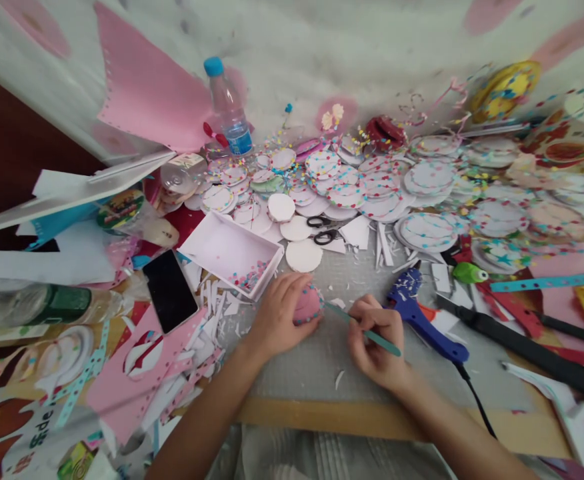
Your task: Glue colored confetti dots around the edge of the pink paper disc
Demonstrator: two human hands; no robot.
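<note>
My left hand (283, 310) is closed around a small pink disc (308, 305) with blue dots along its edge, held on the grey cutting mat (292, 373). Slim teal tweezers (383, 343) are pinched in my right hand (378, 340), their tip reaching the disc's right side. Just behind my left hand stands a white open box (212, 243), with small pink and blue beads (250, 276) in one corner. Plain white discs (304, 256) and black-handled scissors (325, 237) lie beyond the pink disc. My left fingers partly cover the disc.
A blue glue gun (427, 327) with a cord lies right of my right hand, beside a long black tool (527, 343). Many beaded discs (427, 232) crowd the back. A water bottle (229, 110) stands there. A phone (170, 291) and paper scraps lie at left.
</note>
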